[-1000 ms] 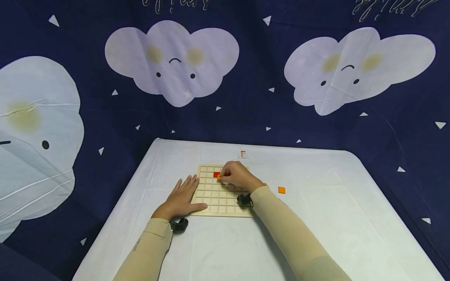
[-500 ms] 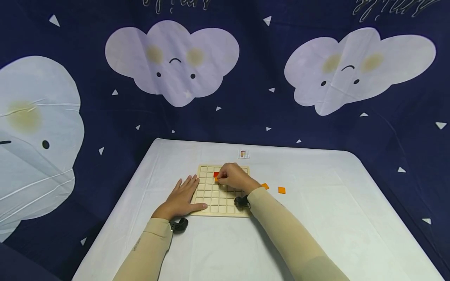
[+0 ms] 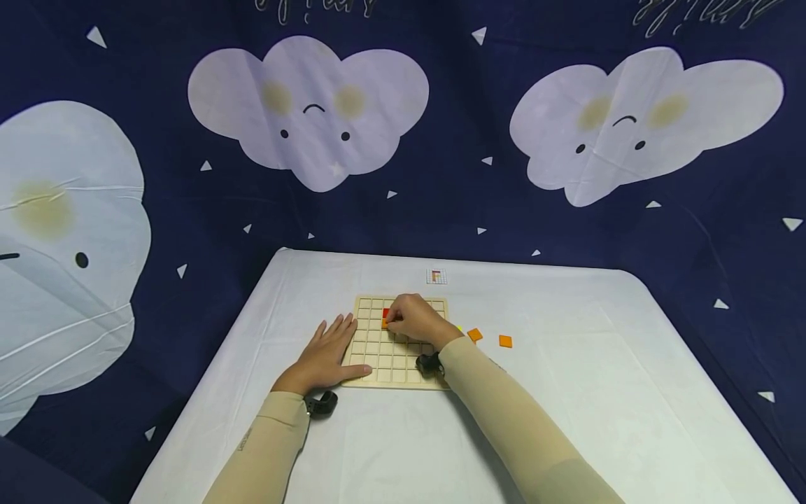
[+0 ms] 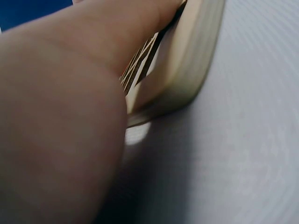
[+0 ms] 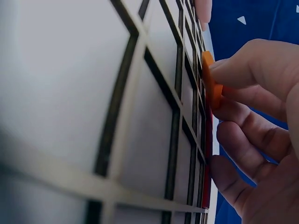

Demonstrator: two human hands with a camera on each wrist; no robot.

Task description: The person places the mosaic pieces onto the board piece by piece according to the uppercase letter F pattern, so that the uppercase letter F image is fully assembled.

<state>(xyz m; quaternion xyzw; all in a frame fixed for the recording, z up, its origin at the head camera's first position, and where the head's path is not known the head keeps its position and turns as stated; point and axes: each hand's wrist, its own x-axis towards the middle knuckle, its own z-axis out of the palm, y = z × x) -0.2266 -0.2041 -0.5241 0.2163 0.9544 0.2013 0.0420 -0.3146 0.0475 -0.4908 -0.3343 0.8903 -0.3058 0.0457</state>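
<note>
A pale wooden grid board (image 3: 384,367) lies on the white table. My left hand (image 3: 323,358) rests on its left edge, fingers straight and thumb along the near edge. Over the upper part of the board, my right hand (image 3: 417,319) pinches a square orange tile (image 5: 214,84) between thumb and fingers. In the right wrist view this tile is tilted against the grid. A red tile (image 3: 386,313) sits in a cell just beyond the orange one; fingers hide part of that area. The left wrist view holds mostly the hand (image 4: 60,107) and the board's rounded corner (image 4: 182,84).
Right of the board lie two loose orange tiles, one nearer (image 3: 475,335) and one farther out (image 3: 506,341). A bit of yellow (image 3: 459,328) peeks out beside the right wrist. Behind the board is a small card with a coloured grid pattern (image 3: 436,276). Dark cloud-printed cloth hangs behind.
My right hand has shifted slightly left and nearer, bringing the orange tile to the near side of the red one. A loose orange tile and the yellow bit are now uncovered. The left hand stays put.
</note>
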